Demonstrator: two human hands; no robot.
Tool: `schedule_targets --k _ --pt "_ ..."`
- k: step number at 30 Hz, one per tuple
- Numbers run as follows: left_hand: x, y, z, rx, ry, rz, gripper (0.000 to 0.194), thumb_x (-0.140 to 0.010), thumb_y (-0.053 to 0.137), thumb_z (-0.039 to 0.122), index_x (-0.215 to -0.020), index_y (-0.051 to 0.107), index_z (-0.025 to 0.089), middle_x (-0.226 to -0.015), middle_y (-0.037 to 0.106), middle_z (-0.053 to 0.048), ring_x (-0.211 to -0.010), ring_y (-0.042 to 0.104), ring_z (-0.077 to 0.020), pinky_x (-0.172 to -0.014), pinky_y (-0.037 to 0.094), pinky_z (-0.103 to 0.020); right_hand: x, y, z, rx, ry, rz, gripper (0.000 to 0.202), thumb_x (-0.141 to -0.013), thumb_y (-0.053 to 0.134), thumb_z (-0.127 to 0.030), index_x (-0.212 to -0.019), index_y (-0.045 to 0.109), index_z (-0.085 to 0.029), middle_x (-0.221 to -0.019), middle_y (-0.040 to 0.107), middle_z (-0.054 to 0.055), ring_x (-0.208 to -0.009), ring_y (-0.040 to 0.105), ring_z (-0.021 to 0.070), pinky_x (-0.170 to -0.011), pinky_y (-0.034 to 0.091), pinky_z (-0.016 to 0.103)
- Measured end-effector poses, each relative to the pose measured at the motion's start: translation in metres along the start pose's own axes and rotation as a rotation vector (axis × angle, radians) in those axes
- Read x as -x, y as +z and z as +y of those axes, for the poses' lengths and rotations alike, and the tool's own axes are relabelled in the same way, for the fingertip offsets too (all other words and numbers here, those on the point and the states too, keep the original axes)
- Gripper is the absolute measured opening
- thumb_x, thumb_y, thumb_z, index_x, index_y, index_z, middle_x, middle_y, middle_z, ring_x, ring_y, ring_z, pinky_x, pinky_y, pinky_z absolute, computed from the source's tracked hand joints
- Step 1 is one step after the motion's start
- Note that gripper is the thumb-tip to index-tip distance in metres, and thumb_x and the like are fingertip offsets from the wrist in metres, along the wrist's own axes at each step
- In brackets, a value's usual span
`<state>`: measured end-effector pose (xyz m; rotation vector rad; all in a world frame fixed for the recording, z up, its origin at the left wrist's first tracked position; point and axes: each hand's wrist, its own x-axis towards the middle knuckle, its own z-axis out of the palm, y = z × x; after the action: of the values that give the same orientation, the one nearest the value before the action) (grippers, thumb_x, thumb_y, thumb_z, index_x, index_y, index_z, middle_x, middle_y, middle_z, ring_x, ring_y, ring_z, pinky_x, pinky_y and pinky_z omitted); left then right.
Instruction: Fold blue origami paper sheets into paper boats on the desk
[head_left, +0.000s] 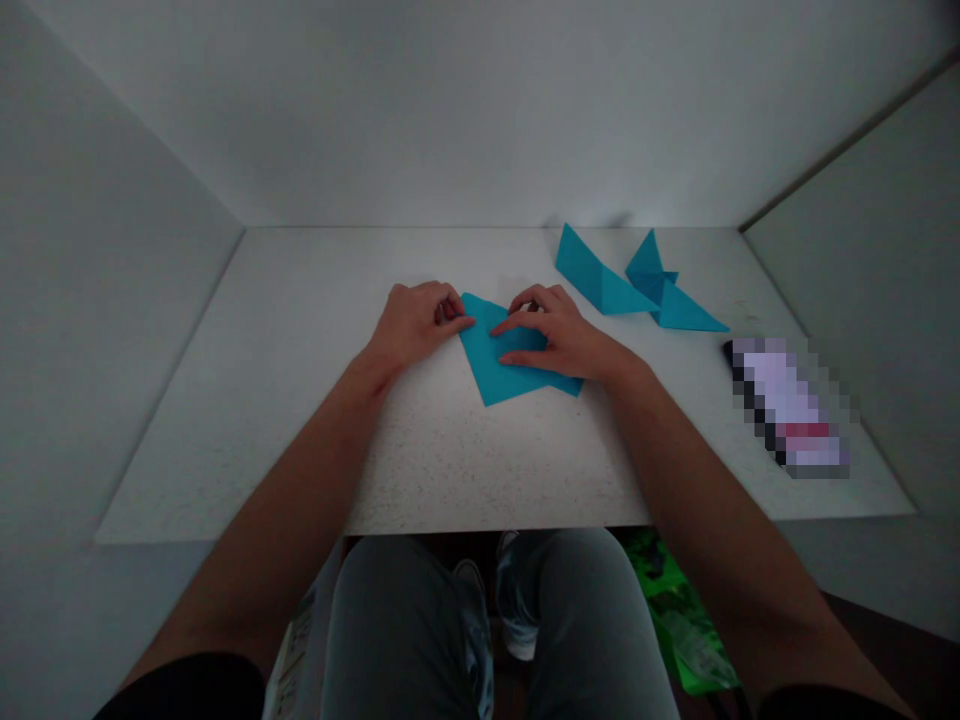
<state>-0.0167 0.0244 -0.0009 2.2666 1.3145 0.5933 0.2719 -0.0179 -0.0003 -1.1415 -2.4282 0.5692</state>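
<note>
One folded blue sheet (489,375) on the tabletop (480,460), between left grip (416,320) and right grip (568,335). Touched at left edge by the left, narrow, cannot tell whether pinched; beneath the right, fingers spread wide. Farther, beyond right grip, two folded blue pieces (589,265).

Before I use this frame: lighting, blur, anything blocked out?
Head view: dim, greyish light, no strong glare on the table; head view: both hands, left and right, and the blue paper look fairly sharp; head view: coarse blocks cover most of the phone, its screen unreadable.
</note>
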Motion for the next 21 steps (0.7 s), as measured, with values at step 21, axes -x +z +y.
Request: schedule_targets --k 21 --pt "0.002 -0.001 -0.002 -0.112 -0.072 0.113 0.030 -0.095 0.078 0.055 -0.104 0.079 0.027 -0.109 0.075 -0.007 -0.112 0.066 -0.0331 -0.114 0.037 -0.057 0.011 -0.025 -0.029 -0.155 0.056 -0.363 0.044 -0.076 0.096 -0.061 -0.100 0.080 -0.028 -0.090 0.073 0.001 -0.081 0.064 0.0227 -0.086 0.047 0.040"
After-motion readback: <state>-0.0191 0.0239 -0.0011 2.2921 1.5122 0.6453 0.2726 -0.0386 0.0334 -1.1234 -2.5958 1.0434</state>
